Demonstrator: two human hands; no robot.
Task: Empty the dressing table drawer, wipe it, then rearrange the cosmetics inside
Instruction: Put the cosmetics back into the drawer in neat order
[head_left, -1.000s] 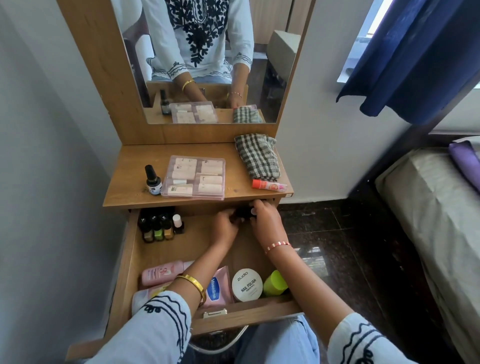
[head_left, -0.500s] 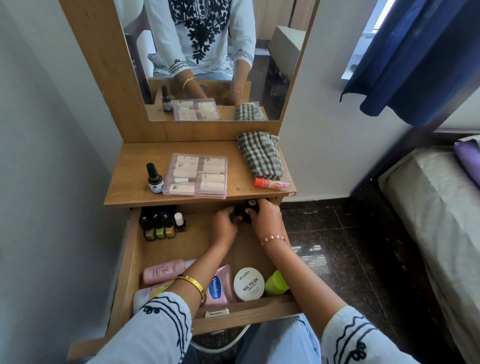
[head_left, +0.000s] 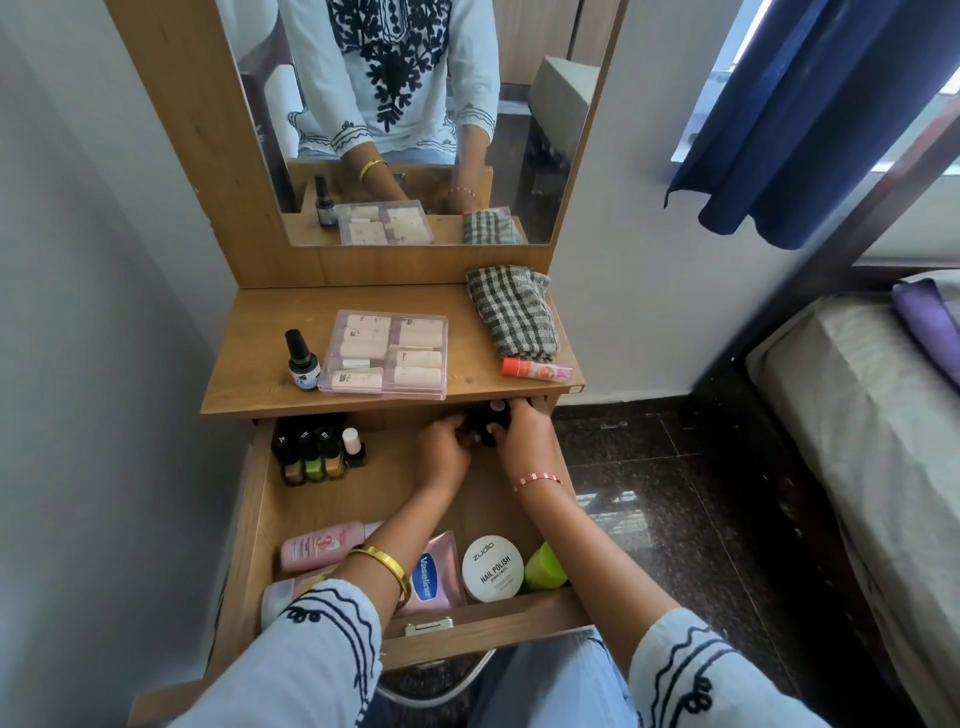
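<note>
Both hands stay at the drawer's (head_left: 249, 519) back right corner, left hand (head_left: 441, 449) and right hand (head_left: 522, 441) grasping small dark bottles (head_left: 488, 423); five polish bottles (head_left: 317, 449) stand back left.

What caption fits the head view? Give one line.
Both hands, left and right, gather dark bottles at the drawer's back.

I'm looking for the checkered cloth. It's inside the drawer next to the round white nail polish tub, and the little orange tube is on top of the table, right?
Not quite. The head view shows the checkered cloth on the tabletop, just behind the orange tube, not in the drawer. The round white nail polish tub is inside the drawer.
</note>
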